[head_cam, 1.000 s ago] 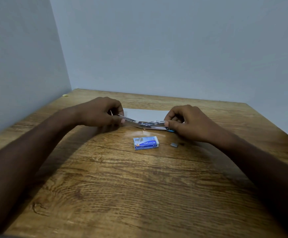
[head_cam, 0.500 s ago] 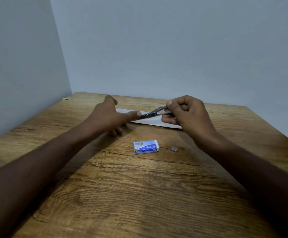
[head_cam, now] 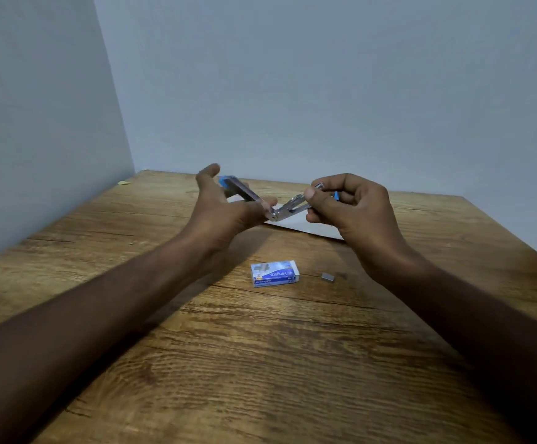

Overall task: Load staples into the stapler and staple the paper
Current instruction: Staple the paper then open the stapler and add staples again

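Stapler point(head_cam: 273, 206) hinged wide open, held above paper point(head_cam: 305, 224) on counter point(head_cam: 260, 363): left hand point(head_cam: 225, 209) loosely cupped its top arm, right hand point(head_cam: 353, 206) pinched the base; loose grip risked snapping shut

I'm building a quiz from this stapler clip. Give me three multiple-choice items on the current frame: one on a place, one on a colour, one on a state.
1. Where does the staple box lie?
A. on the table, nearer than the hands
B. on the paper
C. in the left hand

2. What colour are the stapler's plastic ends?
A. red
B. blue
C. green

3. How is the stapler?
A. shut
B. swung open
C. lying on the table

Key: A, it sits on bare wood; B, blue tips show by both hands; B, left hand and right hand spread its halves into a V.
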